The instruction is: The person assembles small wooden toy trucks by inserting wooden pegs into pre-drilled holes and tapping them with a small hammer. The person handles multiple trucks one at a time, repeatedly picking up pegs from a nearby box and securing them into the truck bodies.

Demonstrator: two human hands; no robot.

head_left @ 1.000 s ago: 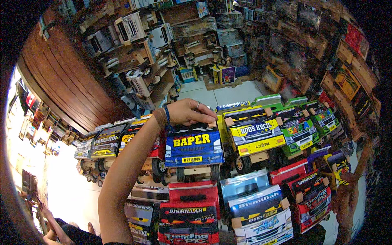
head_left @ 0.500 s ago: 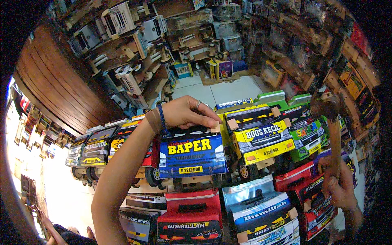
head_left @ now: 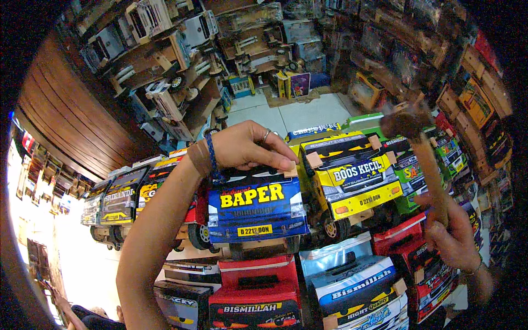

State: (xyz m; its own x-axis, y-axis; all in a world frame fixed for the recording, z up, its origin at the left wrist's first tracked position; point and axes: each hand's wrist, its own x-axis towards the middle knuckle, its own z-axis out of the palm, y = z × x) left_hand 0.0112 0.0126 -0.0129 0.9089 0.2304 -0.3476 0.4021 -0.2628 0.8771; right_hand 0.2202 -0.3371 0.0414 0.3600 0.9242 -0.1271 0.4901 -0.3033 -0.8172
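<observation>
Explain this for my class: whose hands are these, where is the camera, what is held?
No robot here: a person works with bare hands. The camera, worn on the head, looks down through a fisheye lens, so straight edges bend. The left hand holds a small wooden block at the upper right corner of a blue toy truck. The right hand grips a hammer by its handle. More toy trucks stand in rows around, including a yellow truck beside the blue one, largely hiding what they stand on.
</observation>
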